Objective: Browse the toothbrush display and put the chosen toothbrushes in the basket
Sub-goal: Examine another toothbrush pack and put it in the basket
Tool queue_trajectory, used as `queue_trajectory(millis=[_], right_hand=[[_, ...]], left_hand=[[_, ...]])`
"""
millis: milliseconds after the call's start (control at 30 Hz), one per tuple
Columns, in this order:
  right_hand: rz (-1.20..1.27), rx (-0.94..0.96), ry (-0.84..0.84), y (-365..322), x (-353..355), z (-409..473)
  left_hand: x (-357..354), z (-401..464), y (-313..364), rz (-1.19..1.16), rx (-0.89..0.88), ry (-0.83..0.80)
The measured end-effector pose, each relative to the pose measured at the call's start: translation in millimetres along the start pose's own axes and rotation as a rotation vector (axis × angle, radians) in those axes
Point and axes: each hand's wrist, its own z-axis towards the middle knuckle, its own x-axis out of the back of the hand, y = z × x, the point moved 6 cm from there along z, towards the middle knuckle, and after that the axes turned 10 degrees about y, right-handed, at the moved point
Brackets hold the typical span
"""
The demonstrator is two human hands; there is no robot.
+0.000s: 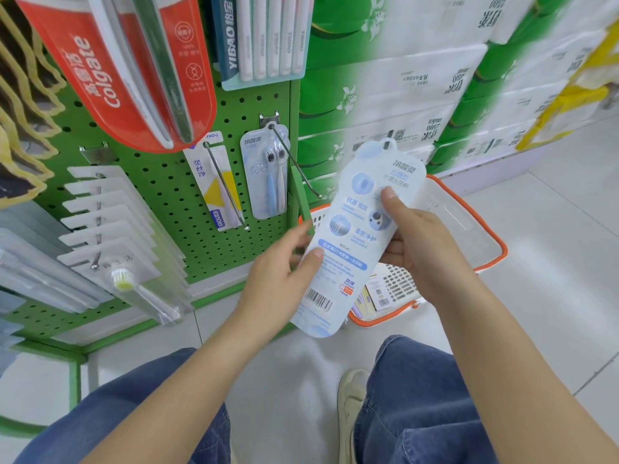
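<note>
1. closest to my head camera are two knees in blue jeans, with a pale shoe on the light tiled floor between them.
2. just above that i see both hands holding one toothbrush pack, its printed back with a barcode turned toward me, tilted so its hang-hole end points up and to the right.
3. left hand pinches the pack's lower left edge, thumb on the face and fingers curled behind it.
4. right hand grips the right edge higher up, thumb pressed on the print, fingers wrapped behind.
5. behind and below the pack sits a white basket with an orange rim on the floor, and i can make out small packages already lying inside near its front corner.
6. on the left stands the green pegboard display, with a matching blue twin-brush pack hanging on a hook, a frog pack beside it, a big red colgate pack above, and a yibao multipack at the top.
7. stacked green-and-white tissue packs fill the right background.
</note>
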Motion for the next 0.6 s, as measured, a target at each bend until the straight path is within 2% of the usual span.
queue_trajectory(millis=[67,100,267,400,533,600], right_hand=[[-0.032,0.028,0.011,-1,2,-1],[-0.043,0.033,0.001,-1,2,-1],[-0.063,0.003,-0.077,7,-15,-10],[-0.062,0.000,-0.084,14,-23,-14],[-0.093,-0.045,-0.167,18,-26,-16],[-0.119,-0.062,-0.207,17,-25,-15]], left_hand=[[1,-2,4,0.214,-0.206,0.054],[-3,-4,4,0.229,-0.229,0.028],[-26,-13,1,0.136,-0.072,-0.158],[-31,-10,2,0.244,-0.103,-0.190],[-34,-8,-1,0.417,-0.191,-0.182],[-34,-6,0,0.420,-0.248,-0.164]])
